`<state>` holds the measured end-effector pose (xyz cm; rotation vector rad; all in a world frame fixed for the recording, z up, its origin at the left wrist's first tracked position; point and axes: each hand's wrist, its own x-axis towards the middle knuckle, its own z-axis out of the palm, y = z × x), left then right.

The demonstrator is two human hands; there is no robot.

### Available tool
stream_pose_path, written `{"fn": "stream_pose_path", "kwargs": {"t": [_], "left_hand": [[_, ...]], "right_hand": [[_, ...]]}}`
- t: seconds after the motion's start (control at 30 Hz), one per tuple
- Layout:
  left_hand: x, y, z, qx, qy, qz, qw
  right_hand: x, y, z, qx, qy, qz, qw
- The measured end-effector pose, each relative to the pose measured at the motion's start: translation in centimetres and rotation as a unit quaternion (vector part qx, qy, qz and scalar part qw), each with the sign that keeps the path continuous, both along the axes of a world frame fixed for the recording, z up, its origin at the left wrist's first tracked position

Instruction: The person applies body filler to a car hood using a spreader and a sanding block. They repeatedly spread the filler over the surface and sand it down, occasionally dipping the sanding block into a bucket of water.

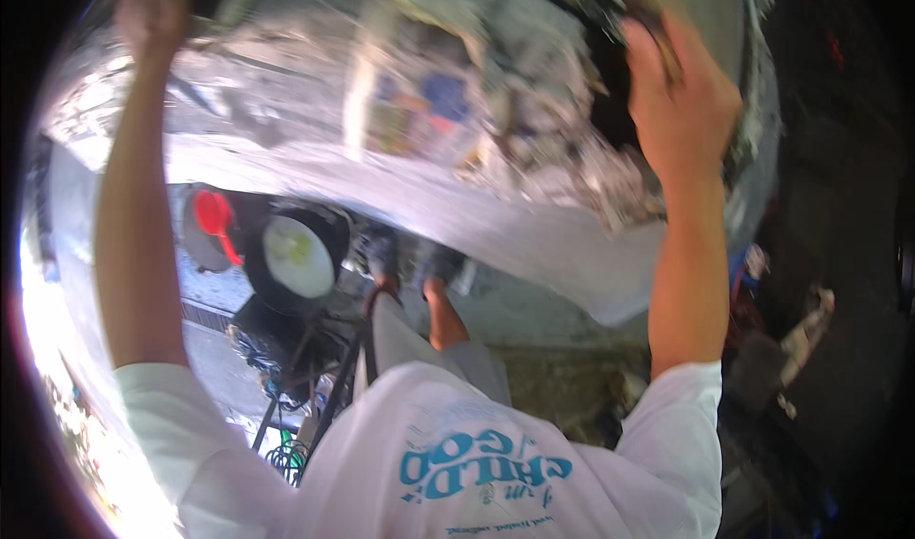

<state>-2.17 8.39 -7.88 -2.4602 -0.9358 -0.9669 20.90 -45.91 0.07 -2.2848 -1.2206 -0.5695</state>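
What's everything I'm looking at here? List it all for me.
plastic sheet: one, clear, stretched across the upper half, held up by both hands
mixed scraps: a heap, grey with blue bits, lying in the sheet; too blurred to tell apart
bowl: one, dark with a pale inside, on the ground at lower left
scoop: one, red, left of the bowl
ground: grey concrete below the sheet
shirt: one, white with blue print, bottom centre
feet: two, below the sheet's edge
left hand: raised at top left, gripping the sheet
right hand: raised at upper right, gripping the sheet's edge
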Motion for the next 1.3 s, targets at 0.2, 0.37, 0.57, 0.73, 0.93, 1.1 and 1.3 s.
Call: {"fn": "stream_pose_path", "kwargs": {"t": [0.2,0.37,0.57,0.73,0.93,1.1,1.3], "left_hand": [[2.7,-8.7,4.4,-0.317,-0.151,-0.049,0.935],[2.8,-12.9,7.6,-0.484,-0.384,-0.26,0.741],[-1.2,-10.6,10.7,-0.624,-0.454,-0.312,0.555],[-3.9,-14.0,14.0,-0.687,-0.52,-0.287,0.418],[-7.7,-23.6,13.4,-0.746,-0.536,-0.268,0.29],[-14.9,-36.9,9.1,-0.833,-0.491,-0.203,0.154],[-21.7,-43.3,5.3,-0.844,-0.525,-0.029,0.102]], "right_hand": [[0.9,-2.3,-3.6,0.358,0.315,0.006,0.879],[1.5,-2.5,-3.9,0.378,0.362,0.049,0.851],[1.2,-2.2,-4.1,0.389,0.354,0.02,0.85],[1.5,-2.7,-4.7,0.318,0.3,-0.061,0.897],[-6.7,-0.4,-0.9,0.411,0.35,-0.049,0.841],[-24.7,3.7,-2.6,0.315,0.61,0.086,0.722],[-31.1,3.2,-6.1,0.206,0.705,0.057,0.676]]}}
